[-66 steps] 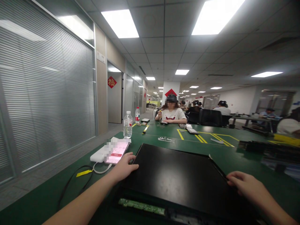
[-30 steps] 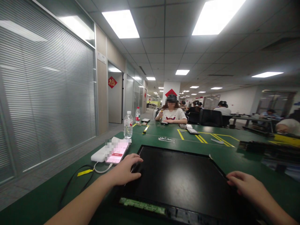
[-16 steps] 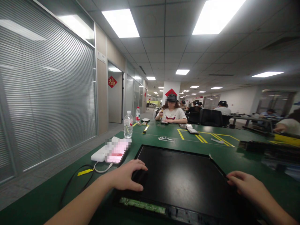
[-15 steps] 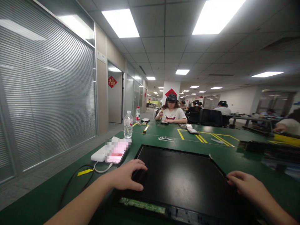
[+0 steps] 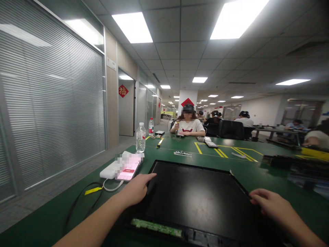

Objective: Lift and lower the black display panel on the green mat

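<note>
A flat black screen panel (image 5: 200,195) in a thin dark frame lies on the green table in front of me. Along its near edge runs a narrow green circuit board (image 5: 156,227). At the panel's left edge, my left hand (image 5: 140,188) is closed on the rim, its index finger pointing along the edge and its other fingertips hidden. My right hand (image 5: 268,201) pinches the right rim between thumb and fingers; the lower fingers are partly hidden in shadow.
Left of the panel lie a phone (image 5: 128,168), a white power bank (image 5: 108,172) and a looped black cable (image 5: 74,197). A water bottle (image 5: 140,138) stands behind them. Dark parts (image 5: 280,160) are piled at right. Across the table sits a person (image 5: 189,125).
My left hand has drawn back from over the screen's surface to its left edge, and its spread fingers have closed. The right hand stays at the right rim.
</note>
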`<act>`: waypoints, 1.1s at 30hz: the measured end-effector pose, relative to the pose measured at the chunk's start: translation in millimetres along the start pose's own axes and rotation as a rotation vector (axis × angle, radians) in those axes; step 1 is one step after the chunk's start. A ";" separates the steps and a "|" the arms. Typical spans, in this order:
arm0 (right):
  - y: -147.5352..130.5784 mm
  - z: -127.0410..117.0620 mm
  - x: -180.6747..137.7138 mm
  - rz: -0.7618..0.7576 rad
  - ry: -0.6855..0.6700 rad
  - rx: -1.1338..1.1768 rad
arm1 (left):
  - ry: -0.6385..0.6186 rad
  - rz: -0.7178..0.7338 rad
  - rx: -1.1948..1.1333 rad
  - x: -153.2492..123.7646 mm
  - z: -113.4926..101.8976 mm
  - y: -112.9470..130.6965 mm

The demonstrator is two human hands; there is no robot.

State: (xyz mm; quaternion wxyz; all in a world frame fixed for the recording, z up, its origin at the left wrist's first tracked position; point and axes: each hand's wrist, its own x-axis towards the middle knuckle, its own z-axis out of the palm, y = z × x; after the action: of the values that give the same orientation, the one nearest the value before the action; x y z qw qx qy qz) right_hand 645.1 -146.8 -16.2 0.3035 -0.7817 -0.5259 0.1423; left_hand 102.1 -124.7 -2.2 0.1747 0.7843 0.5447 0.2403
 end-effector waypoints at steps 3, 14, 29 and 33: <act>-2.6 -0.6 -1.3 0.000 0.001 0.004 | 0.015 -0.011 0.040 1.4 4.8 -0.5; -0.6 0.8 -1.5 -0.033 0.034 -0.002 | 0.004 -0.104 0.175 5.5 4.3 18.9; 6.3 1.5 2.9 -0.013 0.020 0.012 | 0.050 -0.072 0.198 8.4 9.2 17.0; 4.9 0.9 3.4 -0.017 0.019 0.008 | 0.037 -0.081 0.185 3.7 4.2 21.3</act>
State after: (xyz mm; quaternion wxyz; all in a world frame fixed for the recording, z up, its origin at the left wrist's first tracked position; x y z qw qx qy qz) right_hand 649.5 -144.7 -19.7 0.3128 -0.7775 -0.5288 0.1343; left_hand 121.9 -128.6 6.4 0.1010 0.7698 0.5990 0.1962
